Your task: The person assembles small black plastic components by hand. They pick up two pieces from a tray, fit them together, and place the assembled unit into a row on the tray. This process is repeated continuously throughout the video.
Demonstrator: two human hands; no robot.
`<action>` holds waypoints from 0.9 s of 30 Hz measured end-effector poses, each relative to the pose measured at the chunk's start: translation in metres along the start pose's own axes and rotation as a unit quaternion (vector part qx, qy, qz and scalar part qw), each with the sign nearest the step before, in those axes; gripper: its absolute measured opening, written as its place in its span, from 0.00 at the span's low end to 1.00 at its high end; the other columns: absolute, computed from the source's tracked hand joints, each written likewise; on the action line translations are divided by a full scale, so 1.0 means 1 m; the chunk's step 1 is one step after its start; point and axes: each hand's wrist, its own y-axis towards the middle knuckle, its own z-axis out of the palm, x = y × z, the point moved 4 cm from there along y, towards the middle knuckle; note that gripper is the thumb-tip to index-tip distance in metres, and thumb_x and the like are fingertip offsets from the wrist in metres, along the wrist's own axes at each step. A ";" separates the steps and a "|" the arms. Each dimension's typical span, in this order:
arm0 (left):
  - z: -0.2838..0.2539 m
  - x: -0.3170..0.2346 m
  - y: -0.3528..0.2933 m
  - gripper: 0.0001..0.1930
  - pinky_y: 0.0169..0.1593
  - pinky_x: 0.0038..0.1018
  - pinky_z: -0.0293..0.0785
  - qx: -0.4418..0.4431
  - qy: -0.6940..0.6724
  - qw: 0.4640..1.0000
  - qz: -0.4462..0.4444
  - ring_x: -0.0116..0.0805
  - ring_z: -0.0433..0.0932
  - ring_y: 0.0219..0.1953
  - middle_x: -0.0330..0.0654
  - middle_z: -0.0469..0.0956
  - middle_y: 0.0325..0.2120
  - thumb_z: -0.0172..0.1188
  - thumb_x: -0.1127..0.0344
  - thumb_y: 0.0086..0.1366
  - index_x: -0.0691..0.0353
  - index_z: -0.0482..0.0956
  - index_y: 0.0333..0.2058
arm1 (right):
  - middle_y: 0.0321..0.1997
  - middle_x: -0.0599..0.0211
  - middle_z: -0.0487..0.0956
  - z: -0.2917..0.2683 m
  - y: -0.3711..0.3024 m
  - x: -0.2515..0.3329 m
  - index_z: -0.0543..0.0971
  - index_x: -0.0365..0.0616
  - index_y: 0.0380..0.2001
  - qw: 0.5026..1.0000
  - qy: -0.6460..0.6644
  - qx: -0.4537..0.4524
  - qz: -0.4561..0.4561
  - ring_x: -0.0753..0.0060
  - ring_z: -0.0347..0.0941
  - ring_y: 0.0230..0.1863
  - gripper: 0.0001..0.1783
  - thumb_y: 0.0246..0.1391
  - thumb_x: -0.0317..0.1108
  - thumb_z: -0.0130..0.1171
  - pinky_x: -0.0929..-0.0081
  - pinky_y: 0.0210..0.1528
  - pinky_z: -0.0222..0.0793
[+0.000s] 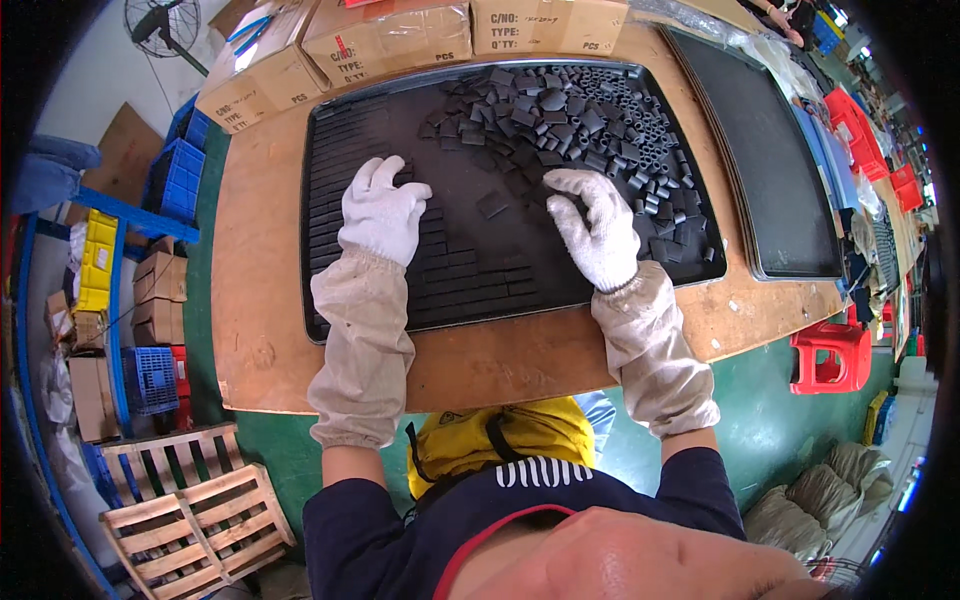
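Observation:
A large black tray [470,318] lies on the table in front of me. My left hand [383,212], in a white knit glove, is over the neat rows of flat black pieces [455,275] on the tray's left side. Its fingers are apart, and nothing shows in them. Gloved alike, my right hand [600,228] hovers at the near edge of a loose heap of small black pieces [540,110]. Its thumb and forefinger stand apart with no piece visible between them. One loose square piece [492,205] lies between my hands. The undersides of both hands are hidden.
Cardboard boxes [385,45] line the far edge of the wooden table [260,300]. More black trays [775,170] are stacked at the right. A red stool [832,358] stands beyond the table's right edge, and wooden pallets [195,515] are on the floor at left.

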 end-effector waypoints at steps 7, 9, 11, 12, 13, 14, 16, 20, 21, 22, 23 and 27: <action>-0.002 -0.009 0.005 0.16 0.59 0.45 0.73 -0.043 -0.026 0.998 0.045 0.53 0.75 0.57 0.43 0.79 0.52 0.69 0.70 0.52 0.43 0.85 0.40 | 0.38 0.65 0.83 -0.004 0.004 -0.009 0.82 0.50 0.39 0.990 -0.131 0.002 -0.048 0.55 0.78 0.40 0.13 0.49 0.26 0.68 0.60 0.43 0.74; -0.004 -0.029 0.014 0.16 0.60 0.45 0.72 -0.043 -0.093 0.991 0.088 0.53 0.75 0.56 0.42 0.79 0.51 0.69 0.68 0.53 0.43 0.85 0.42 | 0.37 0.67 0.82 -0.003 0.002 -0.013 0.81 0.51 0.38 0.983 -0.168 0.027 -0.067 0.56 0.78 0.39 0.13 0.48 0.27 0.68 0.60 0.42 0.74; -0.010 -0.054 0.012 0.16 0.61 0.48 0.70 0.005 -0.124 0.982 0.140 0.55 0.74 0.56 0.43 0.79 0.51 0.68 0.60 0.57 0.44 0.84 0.46 | 0.37 0.68 0.82 -0.005 0.004 -0.014 0.81 0.51 0.38 0.982 -0.173 0.031 -0.066 0.57 0.78 0.39 0.12 0.48 0.27 0.68 0.61 0.42 0.74; -0.012 -0.062 0.009 0.15 0.61 0.49 0.70 0.020 -0.131 0.978 0.162 0.54 0.73 0.57 0.44 0.79 0.51 0.68 0.57 0.58 0.44 0.84 0.46 | 0.37 0.68 0.82 -0.007 0.006 -0.012 0.81 0.52 0.37 0.982 -0.173 0.033 -0.066 0.57 0.78 0.39 0.12 0.47 0.28 0.69 0.61 0.43 0.73; -0.015 -0.069 0.007 0.16 0.62 0.49 0.68 0.024 -0.122 0.977 0.171 0.53 0.73 0.57 0.44 0.79 0.51 0.68 0.54 0.59 0.44 0.84 0.46 | 0.37 0.69 0.82 -0.013 0.007 -0.012 0.82 0.53 0.38 0.973 -0.219 -0.004 -0.069 0.58 0.78 0.40 0.12 0.48 0.29 0.69 0.61 0.44 0.73; -0.012 -0.071 0.007 0.16 0.62 0.49 0.68 0.036 -0.119 0.977 0.174 0.53 0.73 0.57 0.44 0.79 0.51 0.68 0.53 0.59 0.44 0.84 0.46 | 0.37 0.69 0.82 -0.024 0.009 -0.018 0.82 0.54 0.39 0.965 -0.254 -0.040 -0.054 0.59 0.77 0.40 0.12 0.49 0.30 0.68 0.60 0.46 0.72; -0.004 -0.070 0.001 0.17 0.63 0.48 0.68 0.064 -0.105 0.977 0.172 0.52 0.73 0.57 0.44 0.80 0.50 0.68 0.53 0.59 0.45 0.84 0.47 | 0.37 0.69 0.82 -0.041 0.013 -0.037 0.82 0.55 0.40 0.958 -0.276 -0.072 -0.012 0.59 0.77 0.40 0.12 0.51 0.31 0.67 0.60 0.46 0.73; 0.004 -0.069 0.002 0.15 0.63 0.44 0.69 0.039 -0.126 0.975 0.180 0.47 0.76 0.55 0.44 0.82 0.46 0.66 0.56 0.61 0.52 0.85 0.45 | 0.37 0.68 0.82 -0.057 0.014 -0.054 0.83 0.56 0.40 0.937 -0.340 -0.072 0.045 0.56 0.78 0.40 0.10 0.52 0.32 0.66 0.59 0.44 0.73; 0.004 -0.069 0.004 0.14 0.61 0.43 0.70 0.035 -0.133 0.975 0.173 0.47 0.78 0.53 0.44 0.83 0.45 0.66 0.57 0.61 0.53 0.85 0.44 | 0.36 0.67 0.82 -0.057 0.012 -0.058 0.83 0.57 0.40 0.935 -0.347 -0.060 0.044 0.56 0.78 0.40 0.10 0.52 0.33 0.66 0.58 0.44 0.72; 0.003 -0.069 0.006 0.13 0.59 0.43 0.71 0.031 -0.140 0.976 0.166 0.47 0.79 0.50 0.44 0.83 0.43 0.66 0.59 0.61 0.55 0.85 0.43 | 0.36 0.67 0.81 -0.055 0.011 -0.060 0.83 0.57 0.39 0.933 -0.354 -0.048 0.042 0.55 0.78 0.40 0.10 0.52 0.33 0.66 0.58 0.44 0.72; 0.002 -0.069 0.009 0.12 0.57 0.42 0.73 0.027 -0.147 0.976 0.158 0.47 0.80 0.48 0.44 0.84 0.42 0.66 0.60 0.61 0.56 0.85 0.42 | 0.36 0.68 0.81 -0.053 0.009 -0.062 0.83 0.57 0.38 0.928 -0.367 -0.024 0.060 0.56 0.77 0.40 0.10 0.51 0.33 0.67 0.58 0.44 0.72; -0.005 -0.058 0.016 0.09 0.47 0.42 0.76 0.064 -0.227 0.971 0.039 0.49 0.81 0.41 0.45 0.84 0.38 0.66 0.67 0.60 0.58 0.83 0.40 | 0.38 0.68 0.80 -0.044 0.004 -0.065 0.83 0.57 0.39 0.916 -0.398 0.013 0.058 0.57 0.77 0.41 0.11 0.51 0.35 0.67 0.59 0.43 0.72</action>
